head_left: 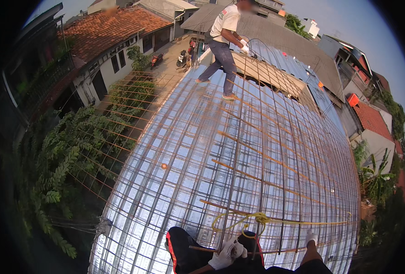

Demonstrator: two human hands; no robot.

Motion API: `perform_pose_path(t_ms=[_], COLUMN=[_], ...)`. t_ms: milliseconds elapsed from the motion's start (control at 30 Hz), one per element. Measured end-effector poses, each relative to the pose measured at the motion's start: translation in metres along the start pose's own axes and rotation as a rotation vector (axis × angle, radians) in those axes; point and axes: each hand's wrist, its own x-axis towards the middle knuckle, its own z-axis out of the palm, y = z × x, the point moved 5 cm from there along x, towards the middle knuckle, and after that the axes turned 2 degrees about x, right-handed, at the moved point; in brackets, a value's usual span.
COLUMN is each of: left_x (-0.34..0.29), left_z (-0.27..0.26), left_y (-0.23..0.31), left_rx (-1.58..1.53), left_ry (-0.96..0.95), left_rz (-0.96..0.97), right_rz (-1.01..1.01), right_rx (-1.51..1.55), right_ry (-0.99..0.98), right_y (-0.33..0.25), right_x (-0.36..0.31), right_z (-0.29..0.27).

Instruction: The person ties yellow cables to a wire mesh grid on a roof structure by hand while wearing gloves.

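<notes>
My left hand, in a white glove with dark patches on it, is closed at the crossing of a rusty rebar and a dark upright one, between my knees. To the right, my right hand in a white glove is low over the rebar mesh; its fingers are too small to make out. Just ahead of my knees, a yellow rope is knotted and looped on the bars. From the knot, one line of it runs right across the mesh.
Shiny corrugated metal decking lies under the mesh. Loose rusty bars rest across it. Bar ends jut past the left edge above trees and an alley. Ahead, a co-worker in white gloves stands on the bars by a wooden board.
</notes>
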Motion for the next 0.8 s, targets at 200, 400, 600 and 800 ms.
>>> perform_pose_path(t_ms=[200, 400, 600, 800], left_x=[-0.058, -0.098, -0.1, -0.154], left_z=[-0.036, -0.018, -0.033, -0.116], left_y=[0.101, 0.262, 0.295, 0.304], left_rx=[0.032, 0.261, -0.3, -0.207], left_ry=[0.131, 0.445, 0.606, 1.077], left_rz=[0.105, 0.16, 0.137, 0.223], right_rz=[-0.133, -0.143, -0.071, 0.066], right_rx=[-0.138, -0.129, -0.087, 0.155], right_ry=[0.017, -0.14, -0.186, -0.542], right_y=[-0.065, -0.123, -0.106, -0.222], right_x=[-0.109, -0.227, -0.245, -0.351], right_z=[0.048, 0.071, 0.148, 0.168])
